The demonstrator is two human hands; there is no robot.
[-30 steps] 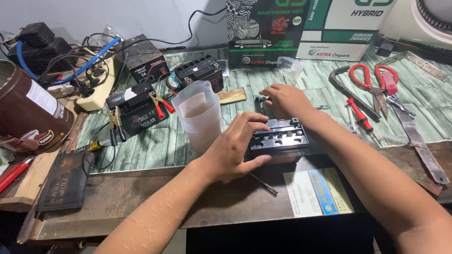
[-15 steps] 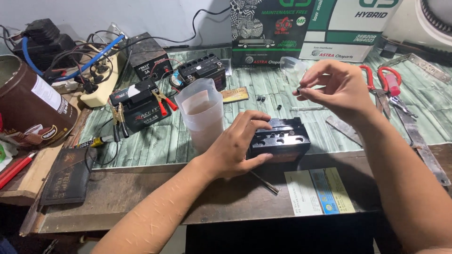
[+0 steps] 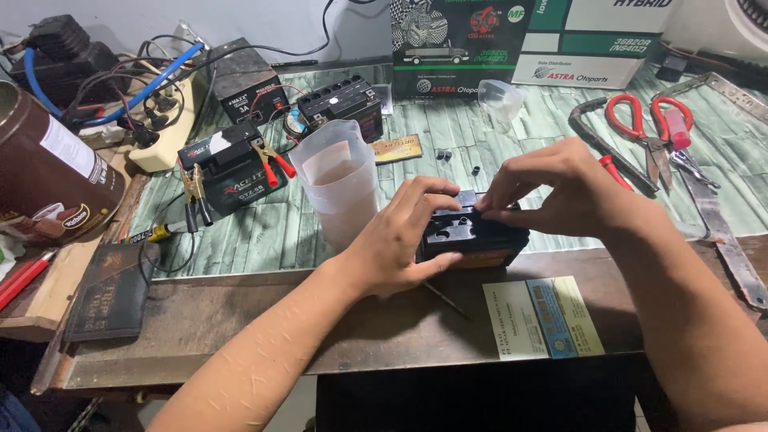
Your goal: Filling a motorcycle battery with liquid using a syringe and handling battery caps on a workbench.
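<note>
Centre of the frame: a small black battery (image 3: 472, 232) sits on the bench (image 3: 240, 312), long axis running left to right across the picture, top face up toward the camera. The left hand (image 3: 404, 240) wraps its near left end, thumb along the front face, fingers curled over the top, a firm hold. The right hand (image 3: 560, 192) comes in from the right with fingertips (image 3: 490, 206) pinched narrow on the battery's top edge; whether something small sits in that pinch, I cannot tell.

Just left of the battery stands a clear plastic jug (image 3: 340, 188), upright, holding a cloudy liquid in its lower part. Behind it, a few little black caps (image 3: 442, 154) lie loose on the green-patterned mat. A small clear cup (image 3: 500, 100) stands upper centre, contents unclear. Left of the jug, a second black battery (image 3: 228, 168) carries red clamps. Red-handled scissors (image 3: 640, 128) lie upper right; a brown can (image 3: 48, 176) stands far left.
</note>
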